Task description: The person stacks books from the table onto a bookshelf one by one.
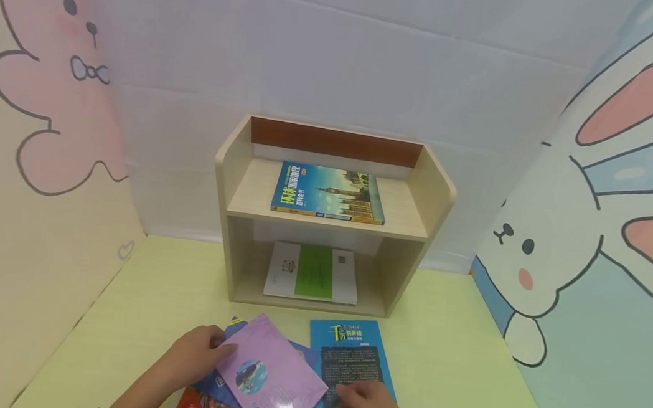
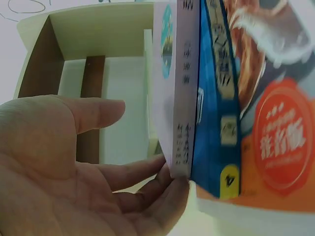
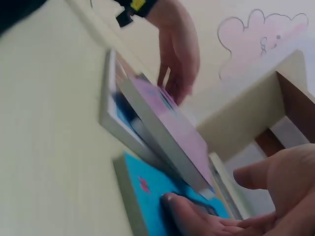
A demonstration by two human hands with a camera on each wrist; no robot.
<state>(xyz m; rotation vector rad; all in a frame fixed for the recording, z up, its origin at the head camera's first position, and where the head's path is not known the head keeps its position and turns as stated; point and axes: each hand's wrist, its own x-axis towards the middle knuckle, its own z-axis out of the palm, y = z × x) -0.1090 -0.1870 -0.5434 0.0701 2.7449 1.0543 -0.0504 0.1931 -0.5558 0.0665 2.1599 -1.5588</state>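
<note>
A purple book (image 1: 277,369) lies aslant atop a loose pile on the pale surface (image 1: 451,361), one corner reaching over a blue book (image 1: 351,358) at 3 o'clock. The left hand (image 1: 199,352), at 9 to 10 o'clock of the purple book, touches its edge near the end of the spine, fingers extended and the thumb spread wide of them; nothing is gripped. The right hand (image 1: 367,406), between 3 and 4 o'clock, is poised at the blue book, fingers loosely bent, thumb apart, holding nothing; whether they touch the cover cannot be told. Beneath the purple book sits a navy book (image 1: 215,388), with a red book (image 1: 187,406) showing at 8 o'clock. Toward 12 to 1 o'clock stands a two-tier shelf (image 1: 444,192), a clock-tower book (image 1: 330,192) flat on its upper tier and a white-and-green book (image 1: 313,272) lying below.
</note>
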